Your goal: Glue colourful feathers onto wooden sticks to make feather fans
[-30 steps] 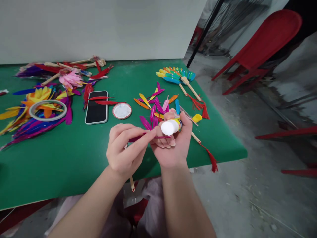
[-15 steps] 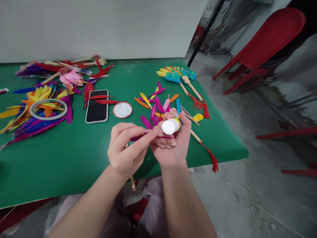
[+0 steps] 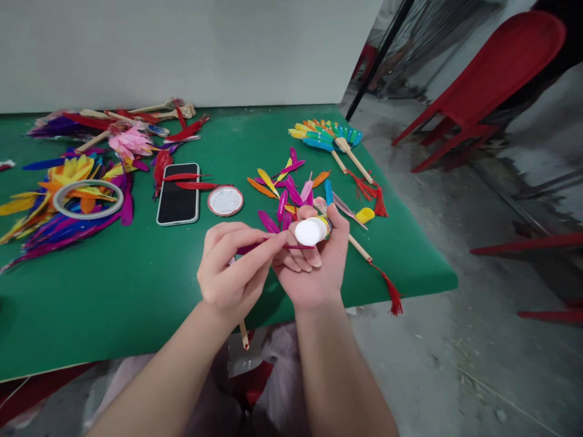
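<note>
Head view: above the surface (image 3: 159,303), by its near edge, the left hand (image 3: 233,267), nearly closed, pinches a feather (image 3: 298,247); the right hand (image 3: 314,282) curls round a bottle (image 3: 310,231). A loose pinch could drop the feather; hard squeezing could spill the bottle's contents.
</note>
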`<action>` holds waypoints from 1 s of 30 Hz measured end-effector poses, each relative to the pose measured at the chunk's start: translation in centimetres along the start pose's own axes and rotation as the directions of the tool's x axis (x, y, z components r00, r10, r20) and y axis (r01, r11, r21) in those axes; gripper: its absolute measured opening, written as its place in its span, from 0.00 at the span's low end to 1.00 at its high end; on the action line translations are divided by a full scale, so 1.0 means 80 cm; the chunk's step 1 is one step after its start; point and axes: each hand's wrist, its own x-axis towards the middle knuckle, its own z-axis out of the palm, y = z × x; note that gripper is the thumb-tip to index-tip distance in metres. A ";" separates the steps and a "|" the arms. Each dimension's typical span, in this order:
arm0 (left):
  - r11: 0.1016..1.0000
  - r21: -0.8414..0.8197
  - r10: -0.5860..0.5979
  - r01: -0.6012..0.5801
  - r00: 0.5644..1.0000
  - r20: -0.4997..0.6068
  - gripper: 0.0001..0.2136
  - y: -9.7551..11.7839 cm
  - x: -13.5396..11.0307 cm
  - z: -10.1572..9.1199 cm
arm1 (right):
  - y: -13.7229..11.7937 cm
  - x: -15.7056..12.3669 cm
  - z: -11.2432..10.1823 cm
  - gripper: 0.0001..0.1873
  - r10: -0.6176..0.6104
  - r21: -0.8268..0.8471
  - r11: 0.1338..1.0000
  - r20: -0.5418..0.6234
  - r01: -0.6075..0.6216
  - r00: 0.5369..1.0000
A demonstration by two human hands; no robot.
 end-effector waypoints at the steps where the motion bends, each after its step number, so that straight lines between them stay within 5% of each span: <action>1: 1.000 -0.001 -0.004 0.004 1.000 0.000 0.12 0.000 0.000 0.000 | 0.000 0.000 0.000 0.23 0.005 0.003 1.000 -0.002 -0.005 1.000; 19: 0.998 -0.018 -0.066 0.066 0.998 0.006 0.12 -0.002 -0.001 0.001 | 0.003 0.002 -0.001 0.26 -0.008 0.047 0.999 0.043 0.006 0.999; 30: 1.000 0.021 -0.003 0.003 1.000 0.027 0.13 -0.003 -0.002 -0.002 | -0.001 0.003 -0.003 0.24 -0.055 0.025 0.998 0.036 0.055 0.998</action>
